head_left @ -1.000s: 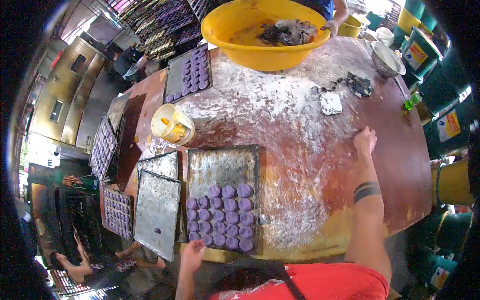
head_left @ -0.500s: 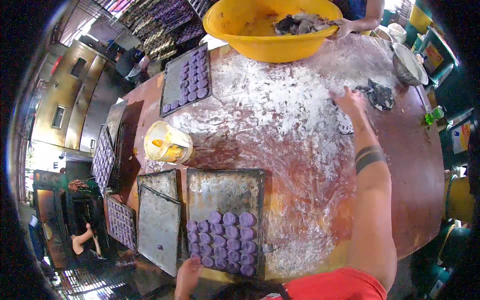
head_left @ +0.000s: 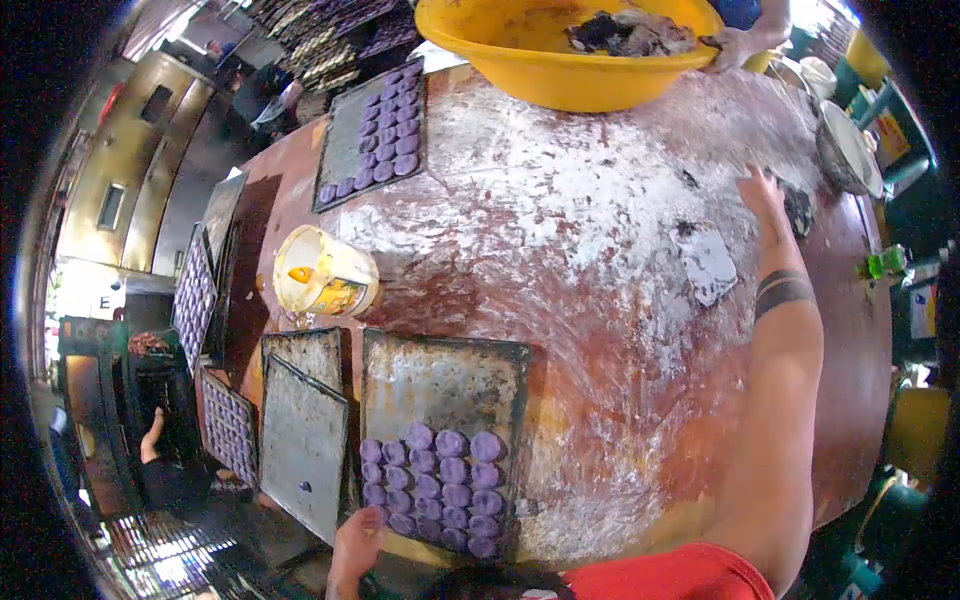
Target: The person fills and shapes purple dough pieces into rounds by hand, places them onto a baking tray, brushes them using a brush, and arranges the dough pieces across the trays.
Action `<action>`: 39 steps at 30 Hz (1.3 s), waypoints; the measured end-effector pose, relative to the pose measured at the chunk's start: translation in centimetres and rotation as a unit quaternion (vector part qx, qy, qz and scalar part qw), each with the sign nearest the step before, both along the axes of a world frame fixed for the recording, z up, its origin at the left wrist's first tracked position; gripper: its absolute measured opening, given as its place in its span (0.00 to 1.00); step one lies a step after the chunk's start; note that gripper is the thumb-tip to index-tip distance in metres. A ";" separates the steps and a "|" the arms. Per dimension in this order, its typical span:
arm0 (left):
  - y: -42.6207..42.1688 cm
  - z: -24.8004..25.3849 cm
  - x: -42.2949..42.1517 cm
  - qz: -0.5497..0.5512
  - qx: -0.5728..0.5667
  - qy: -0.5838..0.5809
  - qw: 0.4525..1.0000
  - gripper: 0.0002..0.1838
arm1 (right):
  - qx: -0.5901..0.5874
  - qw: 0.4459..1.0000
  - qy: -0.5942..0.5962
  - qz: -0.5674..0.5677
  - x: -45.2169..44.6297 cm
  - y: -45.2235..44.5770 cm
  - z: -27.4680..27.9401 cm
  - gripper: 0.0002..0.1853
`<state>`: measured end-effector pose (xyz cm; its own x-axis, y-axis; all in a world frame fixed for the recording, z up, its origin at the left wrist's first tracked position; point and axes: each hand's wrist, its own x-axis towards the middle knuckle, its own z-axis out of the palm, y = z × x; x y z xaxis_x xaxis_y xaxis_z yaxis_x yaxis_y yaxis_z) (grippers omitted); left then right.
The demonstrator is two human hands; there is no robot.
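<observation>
My right hand (head_left: pixel 766 196) reaches over the floured table with its fingers apart, beside a crumpled dark cloth or plastic piece (head_left: pixel 797 208). A flat, flour-covered slab (head_left: pixel 708 264) lies below and left of that hand, apart from it. My left hand (head_left: pixel 357 545) is closed at the lower left corner of a metal baking tray (head_left: pixel 445 375), seemingly gripping its edge; some fingers are hidden. Rows of round purple dough pieces (head_left: pixel 454 470) fill the lower half of this tray.
A big yellow basin (head_left: pixel 580 85) stands at the back, with another person's hand (head_left: pixel 735 48) at its rim. A white bucket (head_left: pixel 325 272) sits left of centre. Further trays, one with purple dough pieces (head_left: pixel 385 145), lie along the left. A metal bowl (head_left: pixel 848 150) is at the right.
My right hand has moved right, away from the flat slab, which now shows fully, toward the dark crumpled piece. My left hand stays at the tray corner. The view has shifted slightly.
</observation>
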<state>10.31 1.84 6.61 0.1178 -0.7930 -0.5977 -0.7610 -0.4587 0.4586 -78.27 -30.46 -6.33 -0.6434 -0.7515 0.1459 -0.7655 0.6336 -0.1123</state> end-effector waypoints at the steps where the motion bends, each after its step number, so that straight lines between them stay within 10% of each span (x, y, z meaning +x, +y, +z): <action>1: 0.1 -0.4 0.3 0.005 0.007 -0.014 1.000 0.22 | 0.018 1.000 -0.011 0.005 1.8 0.1 1.1 0.23; 13: -2.8 2.2 -5.5 -0.074 0.024 -0.070 0.995 0.23 | 0.083 0.927 -0.211 0.300 20.8 -1.3 7.0 0.19; 17: -2.8 3.3 -6.5 -0.073 0.039 -0.062 0.995 0.22 | -0.114 0.859 -0.169 0.469 23.7 -3.0 15.2 0.11; 23: -2.3 3.2 -6.1 -0.049 0.007 -0.042 0.998 0.21 | 0.169 0.871 -0.138 0.439 24.7 -9.8 13.0 0.13; 29: 0.6 4.5 -4.3 -0.058 0.013 -0.114 0.992 0.22 | -0.108 0.944 -0.103 0.294 28.2 -16.1 5.6 0.15; 33: 2.2 4.3 -3.2 -0.007 -0.004 -0.086 0.996 0.22 | -0.118 0.912 -0.243 0.308 31.6 -19.5 2.7 0.18; 39: 3.4 1.7 -1.6 -0.029 -0.024 -0.078 0.996 0.23 | -0.069 0.939 -0.075 0.327 39.3 -16.8 2.2 0.14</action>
<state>8.66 5.22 8.34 0.1586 -0.8285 -0.5371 -0.8497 -0.3916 0.3531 -39.00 -47.29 -4.12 -0.0718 -0.9737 0.2162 -0.9549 0.0045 -0.2969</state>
